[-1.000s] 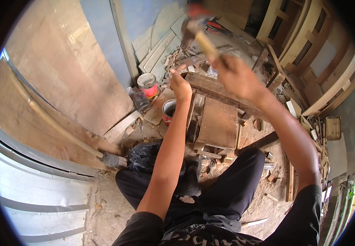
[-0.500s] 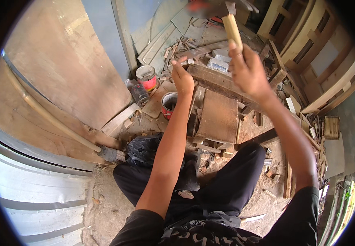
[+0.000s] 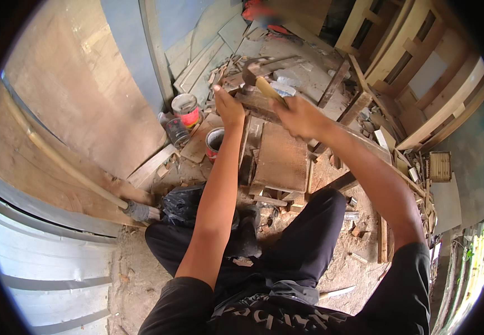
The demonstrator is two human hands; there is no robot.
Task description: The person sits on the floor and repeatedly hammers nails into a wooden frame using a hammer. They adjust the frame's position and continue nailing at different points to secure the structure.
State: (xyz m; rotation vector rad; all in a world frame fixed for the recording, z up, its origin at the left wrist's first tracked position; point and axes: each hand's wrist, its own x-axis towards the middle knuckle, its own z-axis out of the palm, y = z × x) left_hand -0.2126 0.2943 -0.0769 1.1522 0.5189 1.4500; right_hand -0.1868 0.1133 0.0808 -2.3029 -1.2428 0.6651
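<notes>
My right hand (image 3: 300,118) grips the light wooden handle of a hammer (image 3: 269,91). Its dark head is low, over the far left end of a thick wooden beam (image 3: 260,106). Beside that same end is my left hand (image 3: 231,110), fingers curled and thumb pointing up. What those fingers hold, if anything, is hidden. The contact between hammer head and wood is too blurred to tell. On the near side of the beam stands a low brown wooden box or stool (image 3: 283,159), in front of my bent knees.
Paint cans, one pink and red (image 3: 186,110) and one open (image 3: 215,139), stand left of the box. A black plastic bag (image 3: 181,205) lies by my left leg, near a long-handled brush (image 3: 141,210). Wooden frames (image 3: 409,67) lean at the right; wood scraps litter the floor.
The hammer has swung down and left from its raised position to the beam's far end. My left hand remains by the beam's end. The whole view has shifted slightly.
</notes>
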